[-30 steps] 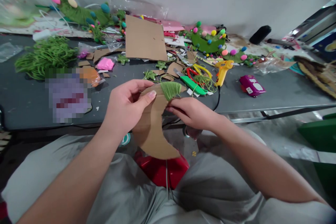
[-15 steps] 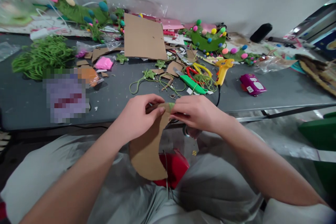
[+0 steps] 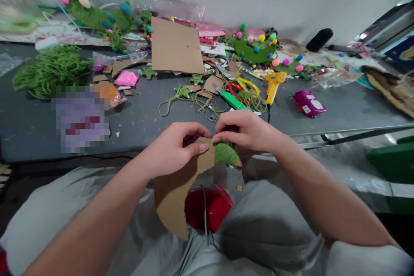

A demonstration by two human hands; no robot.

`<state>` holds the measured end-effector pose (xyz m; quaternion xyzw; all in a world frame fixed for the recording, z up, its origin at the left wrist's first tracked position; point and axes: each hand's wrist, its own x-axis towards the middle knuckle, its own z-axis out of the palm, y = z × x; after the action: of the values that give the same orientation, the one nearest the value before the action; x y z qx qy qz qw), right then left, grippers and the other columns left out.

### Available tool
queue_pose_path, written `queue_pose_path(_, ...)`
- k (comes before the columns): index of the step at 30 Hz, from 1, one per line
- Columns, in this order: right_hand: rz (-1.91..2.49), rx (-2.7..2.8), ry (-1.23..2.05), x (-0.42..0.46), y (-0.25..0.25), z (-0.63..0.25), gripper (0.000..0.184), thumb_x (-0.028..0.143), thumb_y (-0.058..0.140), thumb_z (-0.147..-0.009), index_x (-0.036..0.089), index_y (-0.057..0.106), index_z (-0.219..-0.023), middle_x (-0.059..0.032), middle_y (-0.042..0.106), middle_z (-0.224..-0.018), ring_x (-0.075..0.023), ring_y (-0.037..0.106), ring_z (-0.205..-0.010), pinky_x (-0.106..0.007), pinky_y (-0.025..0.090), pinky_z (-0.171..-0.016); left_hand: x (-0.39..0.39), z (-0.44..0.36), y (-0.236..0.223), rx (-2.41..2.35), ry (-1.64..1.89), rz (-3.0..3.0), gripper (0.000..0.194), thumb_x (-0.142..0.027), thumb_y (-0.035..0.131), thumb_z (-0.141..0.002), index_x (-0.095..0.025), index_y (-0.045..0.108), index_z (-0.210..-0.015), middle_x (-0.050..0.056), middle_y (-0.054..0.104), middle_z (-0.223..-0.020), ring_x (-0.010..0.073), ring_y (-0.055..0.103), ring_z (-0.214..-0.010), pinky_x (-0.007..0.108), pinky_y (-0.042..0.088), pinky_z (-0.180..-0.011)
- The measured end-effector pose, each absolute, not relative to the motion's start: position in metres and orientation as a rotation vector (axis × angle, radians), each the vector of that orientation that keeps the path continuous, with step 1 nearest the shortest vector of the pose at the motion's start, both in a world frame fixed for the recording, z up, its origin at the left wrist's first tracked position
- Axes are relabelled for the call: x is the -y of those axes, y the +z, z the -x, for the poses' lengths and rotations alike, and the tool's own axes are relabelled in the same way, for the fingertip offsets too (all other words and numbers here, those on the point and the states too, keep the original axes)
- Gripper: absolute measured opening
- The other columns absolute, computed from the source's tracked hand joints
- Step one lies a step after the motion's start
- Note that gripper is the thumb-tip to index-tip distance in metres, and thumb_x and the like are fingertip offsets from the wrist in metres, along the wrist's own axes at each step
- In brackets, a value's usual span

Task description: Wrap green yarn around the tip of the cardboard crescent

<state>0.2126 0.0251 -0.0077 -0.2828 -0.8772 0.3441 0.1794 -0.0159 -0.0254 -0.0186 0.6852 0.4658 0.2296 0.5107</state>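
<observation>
My left hand [image 3: 177,146] is closed on a cardboard crescent [image 3: 173,196], thumb on its near face and fingers behind the upper edge. Green yarn [image 3: 226,154] is wound around the crescent's right end, leaving a small bare tip. At the top edge, where the winding begins, my right hand [image 3: 244,129] pinches with thumb and forefinger against the crescent. Whether a loose strand is also between those fingertips cannot be made out. The crescent hangs over my lap, above a red object [image 3: 207,208], with its lower end pointing down.
On the grey table [image 3: 139,118] lie a heap of green yarn [image 3: 53,69], a cardboard sheet [image 3: 176,47], a green-handled cutter [image 3: 233,101], a yellow glue gun [image 3: 274,86] and a purple packet [image 3: 309,103]. Finished-looking green crescents with coloured balls [image 3: 254,49] stand behind.
The crescent has turned, its upper end swinging right and its lower end left, so the yarn-wound end now shows. My right hand has shifted up, off that end, to the top edge.
</observation>
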Motion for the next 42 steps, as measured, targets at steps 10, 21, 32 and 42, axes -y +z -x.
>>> queue_pose_path(10, 0.965, 2.305, 1.120, -0.026, -0.008, -0.214, 0.030, 0.043, 0.061, -0.094, 0.015, 0.063, -0.084, 0.0022, 0.055, -0.071, -0.0095, 0.045, -0.065, -0.022, 0.036, -0.059, 0.027, 0.016, -0.010, -1.146, 0.692, -1.511, 0.019, -0.030, 0.068, -0.085, -0.020, 0.068, -0.100, 0.001, 0.068, -0.083, 0.0149, 0.060, -0.072, 0.025, 0.046, -0.064)
queue_pose_path(21, 1.005, 2.254, 1.053, -0.029, -0.008, -0.215, 0.032, 0.045, 0.057, -0.095, 0.016, 0.060, -0.083, 0.0007, 0.054, -0.073, -0.0106, 0.044, -0.066, -0.023, 0.035, -0.059, 0.024, 0.017, -0.018, -1.137, 0.897, -1.392, 0.020, -0.030, 0.072, -0.083, -0.019, 0.068, -0.100, 0.001, 0.070, -0.087, 0.0130, 0.063, -0.074, 0.023, 0.050, -0.067)
queue_pose_path(32, 0.730, 2.525, 0.808, -0.016, -0.025, -0.197, 0.020, 0.025, 0.049, -0.098, 0.016, 0.067, -0.096, -0.0067, 0.071, -0.093, -0.0181, 0.062, -0.088, -0.029, 0.044, -0.081, 0.023, 0.017, -0.018, -1.275, 1.244, -1.279, 0.026, -0.030, 0.076, -0.080, -0.018, 0.070, -0.102, 0.005, 0.074, -0.091, 0.0169, 0.068, -0.081, 0.026, 0.055, -0.072)
queue_pose_path(42, 0.858, 2.782, 0.391, -0.006, -0.015, -0.198, 0.027, 0.029, 0.046, -0.100, 0.015, 0.064, -0.087, -0.0052, 0.068, -0.083, -0.0155, 0.059, -0.075, -0.026, 0.037, -0.066, 0.024, 0.020, -0.025, -1.608, 1.066, -1.719, 0.025, -0.030, 0.068, -0.084, -0.020, 0.072, -0.107, 0.004, 0.077, -0.098, 0.0203, 0.070, -0.084, 0.031, 0.055, -0.081)
